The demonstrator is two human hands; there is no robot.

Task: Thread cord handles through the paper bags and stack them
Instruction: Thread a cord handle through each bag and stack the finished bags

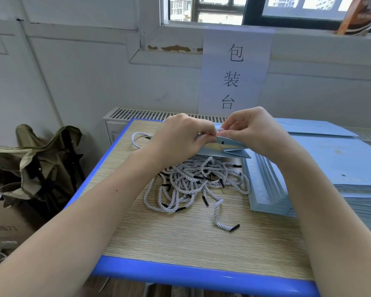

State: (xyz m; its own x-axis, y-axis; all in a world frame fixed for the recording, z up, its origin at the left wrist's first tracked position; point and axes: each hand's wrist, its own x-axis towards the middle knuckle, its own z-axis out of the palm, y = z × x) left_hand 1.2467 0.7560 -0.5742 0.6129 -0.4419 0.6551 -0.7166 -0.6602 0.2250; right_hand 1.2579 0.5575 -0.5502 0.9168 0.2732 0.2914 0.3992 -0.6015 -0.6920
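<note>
The left hand (181,137) and right hand (252,130) cover the top edge of the paper bag (225,150), so where the cord (137,137) meets it is hidden. The stack of bags (334,179) runs off the right edge. The brown box on the sill (360,15) is cut by the top edge, its print unreadable. Fingertips stay tucked from sight.

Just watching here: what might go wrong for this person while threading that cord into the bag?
The light blue paper bag is held in the air by both hands, left hand and right hand, so pulling the white twisted cord hard could tear its punched hole. The tangled pile of white cords with black tips beneath could snag and drag. The tall stack of flat blue bags fans out at its edge and might slide.
</note>
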